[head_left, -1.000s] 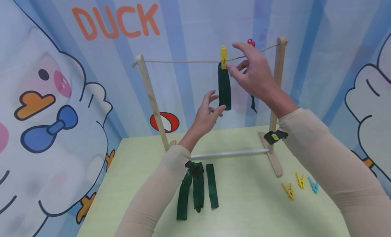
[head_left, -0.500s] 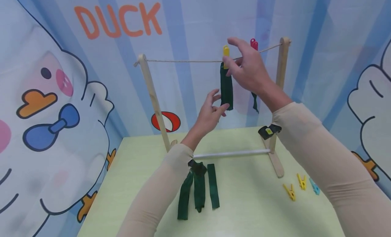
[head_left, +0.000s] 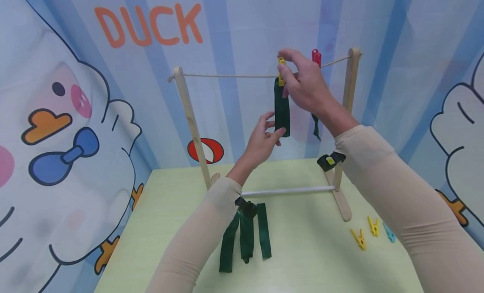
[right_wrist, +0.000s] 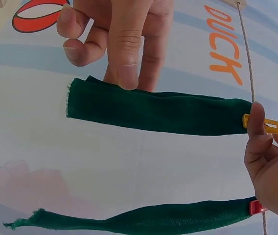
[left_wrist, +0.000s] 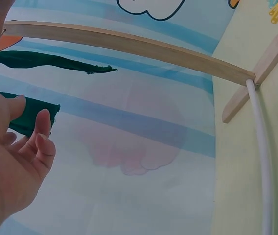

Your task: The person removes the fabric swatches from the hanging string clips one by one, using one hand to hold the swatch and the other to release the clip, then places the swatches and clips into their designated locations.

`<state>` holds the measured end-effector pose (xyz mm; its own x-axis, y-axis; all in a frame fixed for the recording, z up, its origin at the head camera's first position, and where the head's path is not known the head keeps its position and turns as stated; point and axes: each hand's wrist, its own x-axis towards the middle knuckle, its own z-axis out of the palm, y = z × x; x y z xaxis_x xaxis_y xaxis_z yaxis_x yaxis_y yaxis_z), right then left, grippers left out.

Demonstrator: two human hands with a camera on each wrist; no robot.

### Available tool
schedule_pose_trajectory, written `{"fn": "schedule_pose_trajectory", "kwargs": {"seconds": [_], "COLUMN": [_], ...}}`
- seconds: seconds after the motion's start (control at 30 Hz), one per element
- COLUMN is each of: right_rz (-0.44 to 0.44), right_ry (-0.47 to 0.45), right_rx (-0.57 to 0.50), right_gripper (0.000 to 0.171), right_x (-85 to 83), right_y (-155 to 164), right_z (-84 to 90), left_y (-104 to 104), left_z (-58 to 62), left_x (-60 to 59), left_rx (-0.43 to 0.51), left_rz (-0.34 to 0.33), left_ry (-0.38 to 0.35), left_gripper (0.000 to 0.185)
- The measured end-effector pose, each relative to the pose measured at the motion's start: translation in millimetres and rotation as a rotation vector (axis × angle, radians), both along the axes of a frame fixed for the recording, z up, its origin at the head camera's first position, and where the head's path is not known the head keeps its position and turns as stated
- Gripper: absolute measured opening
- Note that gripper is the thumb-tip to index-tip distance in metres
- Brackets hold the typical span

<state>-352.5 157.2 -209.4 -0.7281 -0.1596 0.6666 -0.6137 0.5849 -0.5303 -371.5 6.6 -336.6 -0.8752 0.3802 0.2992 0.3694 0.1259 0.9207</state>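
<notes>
Right hand pinches the yellow clothespin that clips a green cloth strip to the string line of the wooden rack. Left hand has relaxed fingers, thumb touching the strip's lower end, not gripping it. Second strip hangs from a red clothespin just beside; three more strips and spare clothespins lie on the table.

Open string left of the yellow clothespin; red clothespin close right.
</notes>
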Motion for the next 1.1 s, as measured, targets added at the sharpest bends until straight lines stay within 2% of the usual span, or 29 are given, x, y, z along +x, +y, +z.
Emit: {"fn": "schedule_pose_trajectory", "kwargs": {"seconds": [0.3, 0.6, 0.93, 1.1], "right_rz": [0.001, -0.016, -0.052, -0.07], "right_ry": [-0.047, -0.07, -0.066, -0.087], "right_rx": [-0.015, -0.018, -0.036, -0.081], "right_gripper": [0.043, 0.037, 0.03, 0.029], "right_x": [2.1, 2.7, 4.6, 5.8], "right_y": [-1.2, -1.6, -4.7, -4.7], "right_z": [2.3, 7.9, 11.3, 13.4], "left_y": [0.3, -0.8, -1.6, -3.0], "left_z": [-3.0, -5.6, -8.1, -8.5], "left_x": [0.9, 1.4, 2.8, 4.5], "left_rx": [-0.01, -0.027, -0.037, -0.037], "left_rz": [0.018, 0.033, 0.024, 0.019], "left_ry": [0.033, 0.101, 0.104, 0.102], "left_gripper": [0.043, 0.023, 0.021, 0.022]}}
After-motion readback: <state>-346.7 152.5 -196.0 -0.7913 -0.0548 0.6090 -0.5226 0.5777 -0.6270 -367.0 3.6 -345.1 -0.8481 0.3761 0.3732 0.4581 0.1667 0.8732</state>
